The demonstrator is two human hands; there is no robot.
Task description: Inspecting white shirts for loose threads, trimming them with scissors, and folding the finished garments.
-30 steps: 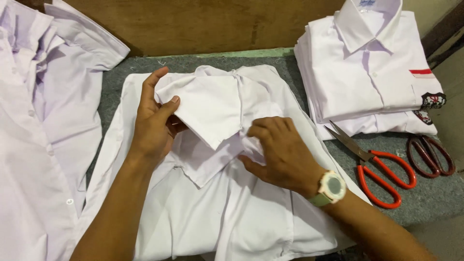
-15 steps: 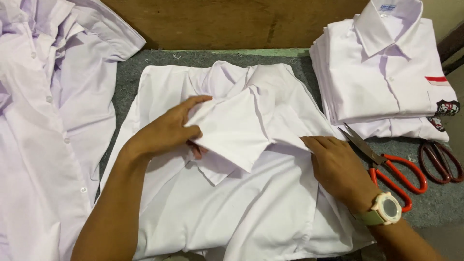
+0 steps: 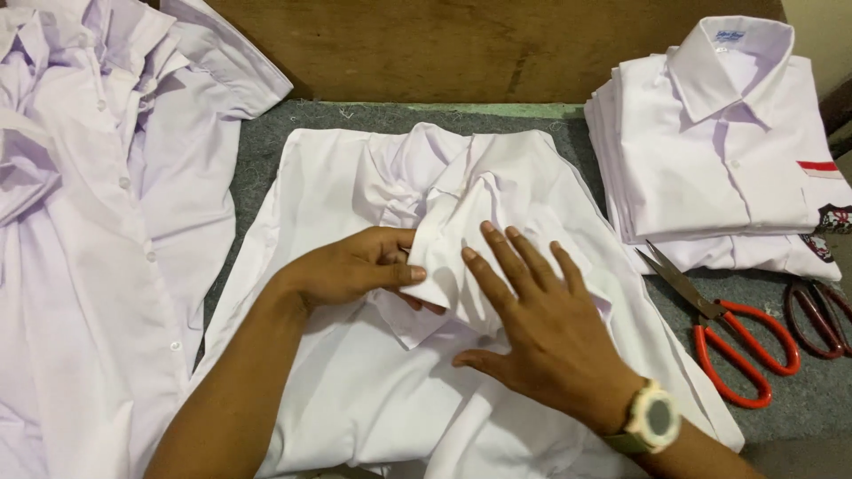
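Both my hands on a white shirt
My left hand pinches the folded sleeve of the shirt lying on the grey mat; my right hand presses flat, fingers spread

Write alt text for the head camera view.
Two hands fold a white shirt on a grey mat: the left hand pinches a folded sleeve, the right hand presses flat beside it. A stack of folded shirts and red scissors lie right, loose shirts left.
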